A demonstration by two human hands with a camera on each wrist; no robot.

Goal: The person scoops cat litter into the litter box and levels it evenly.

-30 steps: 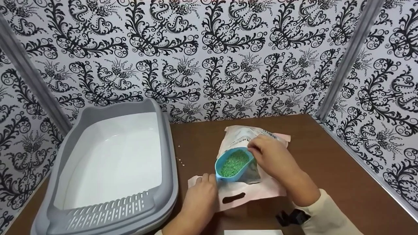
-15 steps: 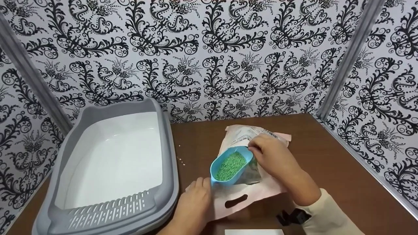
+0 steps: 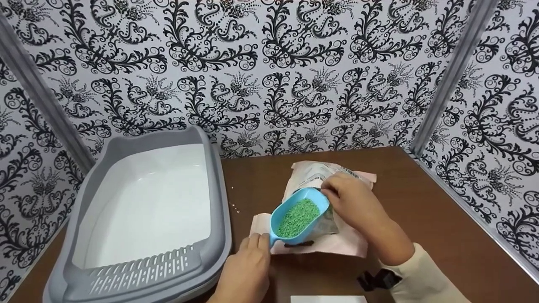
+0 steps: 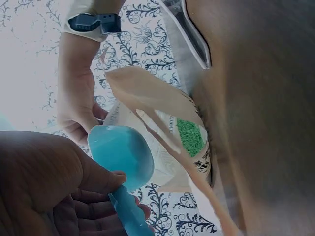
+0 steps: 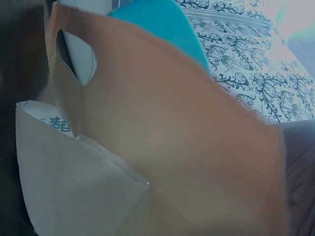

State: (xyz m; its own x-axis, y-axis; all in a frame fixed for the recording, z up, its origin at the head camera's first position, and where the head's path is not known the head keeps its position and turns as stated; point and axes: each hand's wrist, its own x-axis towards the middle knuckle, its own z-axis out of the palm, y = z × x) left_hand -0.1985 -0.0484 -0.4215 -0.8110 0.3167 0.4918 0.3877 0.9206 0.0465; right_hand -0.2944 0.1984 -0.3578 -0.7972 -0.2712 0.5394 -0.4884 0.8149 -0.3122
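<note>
Lying between bag [image 3: 343,240], grey tray [image 3: 217,189]: apparently crumbs [image 3: 238,211].

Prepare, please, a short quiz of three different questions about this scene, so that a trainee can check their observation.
1. Which grip holds the scoop by its handle, left or right?
2. True or false: the scoop is empty.
3. Fill in: in the head view, the grey and white ____ stands to the left of the bag.

Key:
1. The left grip.
2. False: it holds green pellets.
3. Tray.
</note>
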